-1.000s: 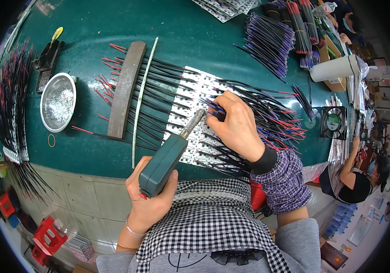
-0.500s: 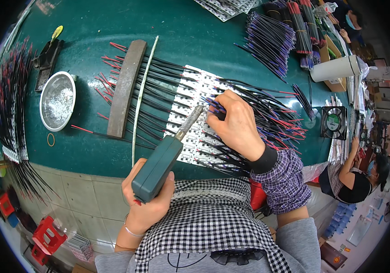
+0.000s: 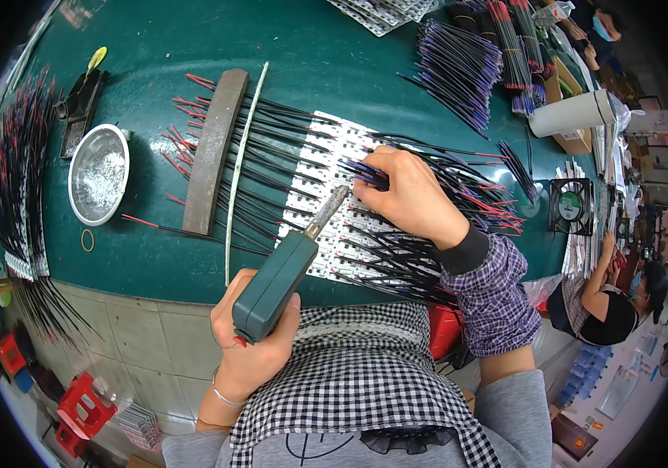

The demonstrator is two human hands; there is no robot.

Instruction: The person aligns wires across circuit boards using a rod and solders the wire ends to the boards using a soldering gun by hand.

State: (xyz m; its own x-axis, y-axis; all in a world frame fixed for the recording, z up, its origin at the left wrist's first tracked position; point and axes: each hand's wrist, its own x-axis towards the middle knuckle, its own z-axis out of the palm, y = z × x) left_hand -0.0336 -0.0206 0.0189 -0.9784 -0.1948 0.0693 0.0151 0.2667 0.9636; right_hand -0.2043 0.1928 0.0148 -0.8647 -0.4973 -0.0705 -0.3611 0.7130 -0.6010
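My left hand [image 3: 254,355] is wrapped round the body of a green soldering gun [image 3: 275,285]. Its metal tip points up and to the right, over a sheet of white circuit boards [image 3: 295,207] on the table. Just beyond the tip, my right hand [image 3: 419,199] pinches a few black wires with purple ends [image 3: 365,173], held over the boards. Rows of black wires run off both sides of the sheet. Those on the left pass under a thin stick [image 3: 241,164] and a grey metal bar [image 3: 215,160], with red ends beyond it.
A white bowl [image 3: 73,183] and a black holder [image 3: 84,109] stand at the left. More wired boards [image 3: 26,195] lie at the table's left edge. Wire bundles [image 3: 458,66], a white cylinder [image 3: 572,115] and a small fan [image 3: 571,206] are at the right. Co-workers [image 3: 611,308] sit beyond.
My right hand has shifted slightly away from me with its wires, whose ends now point further left. The soldering gun has moved slightly right. The bar and the stick look unmoved.
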